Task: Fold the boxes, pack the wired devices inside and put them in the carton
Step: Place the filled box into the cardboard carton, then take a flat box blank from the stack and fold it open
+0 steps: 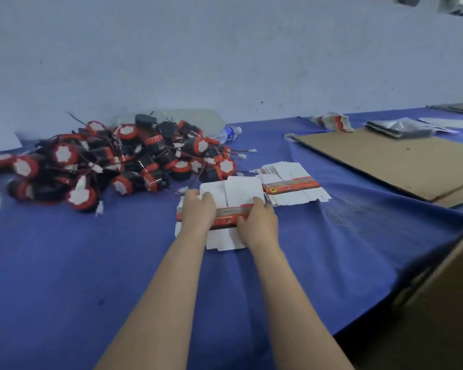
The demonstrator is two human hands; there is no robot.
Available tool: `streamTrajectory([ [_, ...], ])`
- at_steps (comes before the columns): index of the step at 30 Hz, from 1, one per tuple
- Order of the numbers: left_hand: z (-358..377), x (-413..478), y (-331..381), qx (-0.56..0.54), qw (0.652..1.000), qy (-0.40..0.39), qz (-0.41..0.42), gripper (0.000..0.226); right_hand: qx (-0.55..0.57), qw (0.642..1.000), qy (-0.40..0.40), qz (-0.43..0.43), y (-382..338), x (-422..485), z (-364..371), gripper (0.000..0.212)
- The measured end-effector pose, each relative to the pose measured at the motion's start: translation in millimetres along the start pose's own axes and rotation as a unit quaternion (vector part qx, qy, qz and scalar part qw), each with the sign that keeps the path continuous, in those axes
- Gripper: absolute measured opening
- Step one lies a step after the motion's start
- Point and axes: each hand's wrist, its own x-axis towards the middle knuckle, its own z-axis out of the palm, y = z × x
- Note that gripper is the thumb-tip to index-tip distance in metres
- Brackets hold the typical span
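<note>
The left grip (pixel 199 209), a bare hand, lies on the left part of a bundle of flat boxes (pixel 233 198) with its fingers curled over the red-orange band that wraps the bundle. The right grip (pixel 259 223) holds the right part of the same bundle, its thumb on the near edge of the band and its fingers bent over the far edge. The bundle lies flat on the blue cloth (pixel 64 263) that covers the bench, between the two grips and partly under them, with its white flaps sticking out on the near and far sides. Just beside it, up and to the right and touching its corner, lies a second bundle (pixel 292 186) of white flat boxes with the same kind of band. To the left, near the first bundle, is a heap of wired devices (pixel 112 161), black and red with white faces, their thin wires and white plugs tangled together. A water bottle (pixel 229 132) lies behind the heap against the wall. On the right a flat cardboard sheet (pixel 385 161) rests on the cloth, well apart from the grips, and a brown carton (pixel 439 303) stands at the bench's near right corner.
</note>
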Motion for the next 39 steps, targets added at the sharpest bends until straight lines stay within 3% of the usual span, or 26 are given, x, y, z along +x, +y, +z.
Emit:
streamTrajectory([
  [4,-9,1,7,-0.078,0.996,0.033,0.040,0.036,0.117,0.989,0.095,-0.001,-10,4,0,0.071],
  [7,-12,2,11,-0.100,0.993,0.024,0.051,0.039,0.170,0.978,0.124,0.005,-9,12,-1,0.054],
  [11,-9,6,6,-0.050,0.998,0.016,0.042,0.040,0.248,0.958,0.134,0.046,2,23,-10,0.036],
  [14,-4,7,-1,-0.054,0.998,0.001,0.023,0.037,0.224,0.960,0.157,0.068,11,26,-10,0.032],
  [16,0,7,-4,-0.075,0.997,0.004,0.027,0.035,0.180,0.958,0.216,0.056,15,25,-9,0.032],
  [18,1,5,-4,-0.095,0.994,-0.002,0.052,0.041,0.278,0.924,0.255,0.058,14,26,-13,0.027],
  [21,-1,-2,5,-0.209,0.969,-0.124,0.042,0.046,0.528,0.823,0.179,0.110,-5,25,-18,0.028],
  [23,-1,-4,7,-0.275,0.933,-0.225,0.059,0.028,0.579,0.799,0.117,0.111,-20,25,-12,0.039],
  [24,-3,-6,9,-0.272,0.931,-0.225,0.087,0.018,0.576,0.804,0.094,0.110,-27,24,-7,0.042],
  [28,-27,0,9,-0.195,0.963,-0.076,0.172,0.023,0.521,0.848,0.011,0.092,-52,22,14,0.066],
  [30,-47,7,7,-0.163,0.967,-0.013,0.197,0.028,0.452,0.889,0.030,0.061,-62,22,20,0.099],
  [32,-68,14,4,-0.109,0.961,0.061,0.248,0.026,0.375,0.923,0.089,-0.002,-77,20,24,0.110],
  [34,-89,18,1,-0.006,0.947,0.115,0.300,0.021,0.378,0.910,0.109,-0.131,-99,14,28,0.095],
  [36,-106,20,-5,0.078,0.933,0.125,0.328,0.023,0.387,0.889,0.067,-0.237,-122,9,34,0.068],
  [39,-128,22,-15,0.134,0.926,0.142,0.323,0.027,0.373,0.886,0.015,-0.276,-142,3,47,0.031],
])
